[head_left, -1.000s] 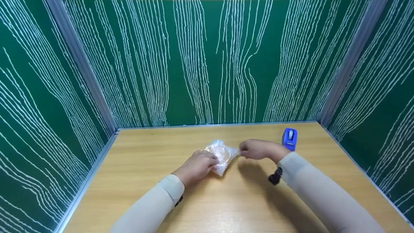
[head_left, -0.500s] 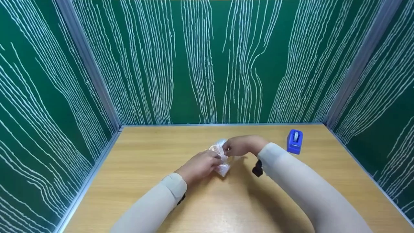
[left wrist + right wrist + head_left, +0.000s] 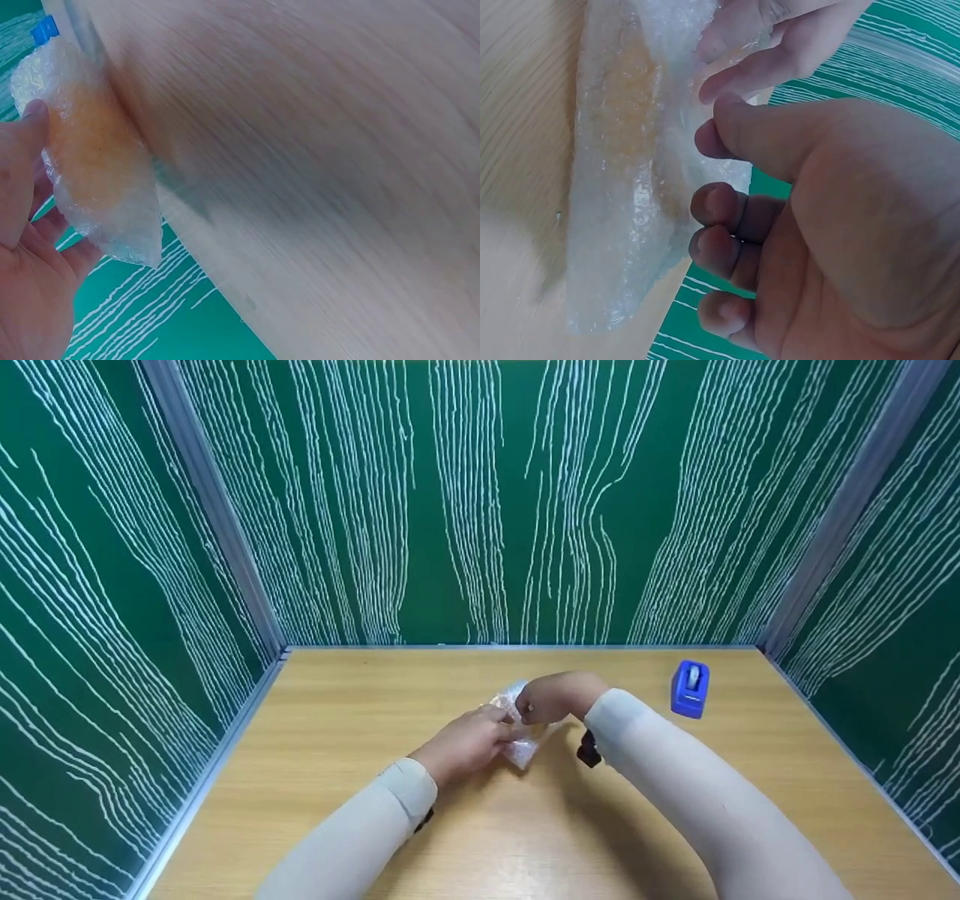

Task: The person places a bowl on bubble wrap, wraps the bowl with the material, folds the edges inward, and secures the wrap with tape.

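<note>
A bundle of bubble wrap (image 3: pixel 520 753) lies on the table between the two hands. Through its layers an orange shape shows in the left wrist view, too blurred by the wrap (image 3: pixel 97 150) to name. My left hand (image 3: pixel 465 737) holds the bundle from the left, thumb on top and fingers round its edge. From the right, my right hand (image 3: pixel 561 697) reaches over the bundle with bent fingers. In the right wrist view, its thumb and forefinger pinch at the edge of the wrap (image 3: pixel 622 187), close to the left hand's fingers (image 3: pixel 795 56).
A blue tape dispenser (image 3: pixel 690 690) with a roll in it stands at the back right of the wooden table (image 3: pixel 360 697). Green panels (image 3: pixel 442 510) with white wavy lines enclose the table at the back and sides.
My right hand has moved left, from drawing out the wrap's right end to lying over the bundle. The left hand keeps its hold. The head view has shifted slightly.
</note>
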The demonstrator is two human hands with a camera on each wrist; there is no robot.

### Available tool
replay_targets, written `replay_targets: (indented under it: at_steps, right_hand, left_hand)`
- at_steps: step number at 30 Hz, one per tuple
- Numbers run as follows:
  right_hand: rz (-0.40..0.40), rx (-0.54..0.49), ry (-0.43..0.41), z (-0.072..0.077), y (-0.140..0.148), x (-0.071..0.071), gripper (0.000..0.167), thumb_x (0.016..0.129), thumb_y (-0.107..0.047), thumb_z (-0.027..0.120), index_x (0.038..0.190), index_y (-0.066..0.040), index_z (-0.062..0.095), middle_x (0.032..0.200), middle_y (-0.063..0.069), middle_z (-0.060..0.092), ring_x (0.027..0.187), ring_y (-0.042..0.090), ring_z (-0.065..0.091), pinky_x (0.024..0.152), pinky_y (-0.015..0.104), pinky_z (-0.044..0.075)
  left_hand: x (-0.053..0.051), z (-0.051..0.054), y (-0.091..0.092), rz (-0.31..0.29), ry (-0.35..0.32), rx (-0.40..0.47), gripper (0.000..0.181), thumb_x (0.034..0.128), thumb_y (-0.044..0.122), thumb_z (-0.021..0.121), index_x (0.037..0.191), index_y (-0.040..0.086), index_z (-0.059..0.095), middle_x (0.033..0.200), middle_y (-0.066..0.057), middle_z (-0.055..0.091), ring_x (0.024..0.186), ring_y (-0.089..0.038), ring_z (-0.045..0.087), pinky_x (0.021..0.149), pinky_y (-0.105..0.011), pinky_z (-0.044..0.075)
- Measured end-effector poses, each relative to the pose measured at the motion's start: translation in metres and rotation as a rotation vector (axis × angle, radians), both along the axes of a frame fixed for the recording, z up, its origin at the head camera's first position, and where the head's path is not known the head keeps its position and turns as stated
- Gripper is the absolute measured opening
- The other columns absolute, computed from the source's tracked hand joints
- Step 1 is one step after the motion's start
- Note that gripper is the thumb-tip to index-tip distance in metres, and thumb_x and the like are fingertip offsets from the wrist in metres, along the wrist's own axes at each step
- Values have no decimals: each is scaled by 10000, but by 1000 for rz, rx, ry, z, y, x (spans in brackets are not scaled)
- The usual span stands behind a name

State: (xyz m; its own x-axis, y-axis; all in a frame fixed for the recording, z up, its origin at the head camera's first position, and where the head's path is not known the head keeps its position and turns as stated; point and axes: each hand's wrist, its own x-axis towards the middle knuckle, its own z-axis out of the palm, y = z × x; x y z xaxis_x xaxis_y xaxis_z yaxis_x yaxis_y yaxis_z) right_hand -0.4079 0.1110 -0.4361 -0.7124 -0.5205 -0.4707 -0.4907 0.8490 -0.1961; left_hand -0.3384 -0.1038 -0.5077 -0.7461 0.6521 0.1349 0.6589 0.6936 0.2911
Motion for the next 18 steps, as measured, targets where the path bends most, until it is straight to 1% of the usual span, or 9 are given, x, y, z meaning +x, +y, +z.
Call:
replay_targets:
  at_steps: [2,4,6,9,11,13,15,17,18]
  right_hand:
    - [1,16,12,0,-1,0,259,1148,-289,625,1322,-210,800,1279,28,737,1205,297,656,1191,572,533]
    - [12,27,29,-2,-2,0,233,1144,-284,628,1261,-193,808,1208,31,743,1137,283,662,1131,537,554]
    - [5,38,34,-4,-3,0,225,1146,-287,635,1237,-183,812,1173,32,744,1103,282,663,1103,523,559]
    - [12,54,48,-7,-5,-1,214,1147,-267,633,1199,-161,812,1127,50,737,1056,290,662,1049,508,561]
    - [-6,65,49,-9,-6,-2,219,1147,-258,640,1244,-160,811,1159,49,733,1081,300,657,1092,524,561]
    - [-10,73,57,-10,-7,-2,197,1134,-236,650,1224,-160,808,1146,50,732,1067,297,655,1073,511,562]
    - [-23,77,63,-11,-9,-2,168,1122,-229,671,1199,-172,809,1130,46,734,1057,294,656,1060,497,563]
    - [-62,71,56,-11,-9,-1,154,1107,-227,695,1191,-182,816,1125,34,740,1057,289,660,1054,489,564]
    - [-74,72,56,-11,-10,-1,142,1100,-223,706,1176,-180,818,1116,35,746,1050,287,665,1037,485,565]
  left_hand:
    - [0,1,0,-1,3,-4,387,1166,208,620,1532,256,737,1629,-38,654,1542,-276,610,1333,-460,470]
    - [-1,1,1,6,-14,-3,393,1163,206,622,1533,273,735,1640,-21,647,1556,-267,598,1345,-458,456]
    - [-1,1,1,15,-28,0,382,1164,213,618,1521,267,744,1595,-11,671,1519,-249,620,1333,-450,471]
    - [0,1,3,57,-94,40,366,1162,226,619,1500,276,750,1554,30,687,1483,-213,630,1326,-451,479]
    - [2,2,4,95,-148,86,330,1167,244,605,1460,268,756,1507,46,703,1438,-194,642,1313,-454,492]
    - [3,2,5,145,-232,150,306,1174,271,584,1425,284,758,1471,67,704,1396,-183,642,1305,-464,495]
    - [4,3,6,183,-286,194,282,1178,299,564,1387,280,753,1432,64,706,1344,-183,643,1292,-471,502]
    - [5,4,7,204,-312,220,276,1175,318,563,1382,276,741,1435,60,703,1326,-185,638,1294,-478,496]
    - [4,4,7,196,-299,207,272,1171,311,571,1379,268,741,1436,55,703,1324,-189,638,1295,-476,497]
